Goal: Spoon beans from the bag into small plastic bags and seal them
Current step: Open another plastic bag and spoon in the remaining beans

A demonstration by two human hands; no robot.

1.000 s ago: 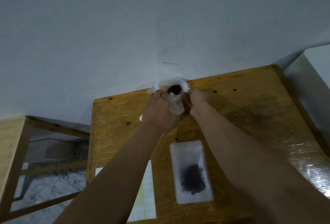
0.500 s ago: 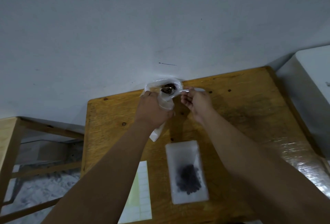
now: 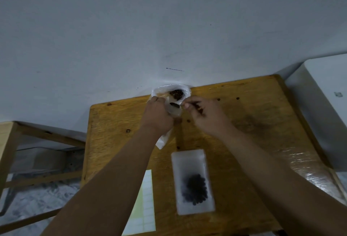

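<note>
Lower centre of the frame, nearest: a pale label sheet [image 3: 144, 207] lies flat on the wooden table [image 3: 253, 132], partly under the L forearm. Just to its right lies a filled bag [image 3: 187, 160], flat, w/ a dark clump of beans [image 3: 195, 190] in its lower half. Neither hand touches it.

Mid frame, both arms reach toward the far table edge. The L hand [image 3: 156, 117] is closed tight round a small bag [image 3: 163, 141]. Its fingers curl over the bag's upper part and hold the mouth up and open to the right. The bag's bottom end sticks out below the wrist, slanting down to the table. The R hand [image 3: 206, 117] has its fingers bunched together, pinching the handle of a spoon [image 3: 175, 105]. The spoon bowl sits right at the small bag's mouth, btwn the two hands. Can't tell if beans are in the bowl; it just reads dark.

Just beyond the hands, at the table's far edge against the wall [image 3: 169, 29], the big bag [image 3: 163, 90] stands open w/ brown beans [image 3: 176, 94] showing inside. A white box [image 3: 326, 108] is at right, a wooden frame [image 3: 9, 141] at far left.

Vs half a sec ago: the spoon bowl was in the big bag's mouth; it's out now and nearer, at the small bag. The L grip is unchanged. The filled bag and label sheet haven't moved on the table.
</note>
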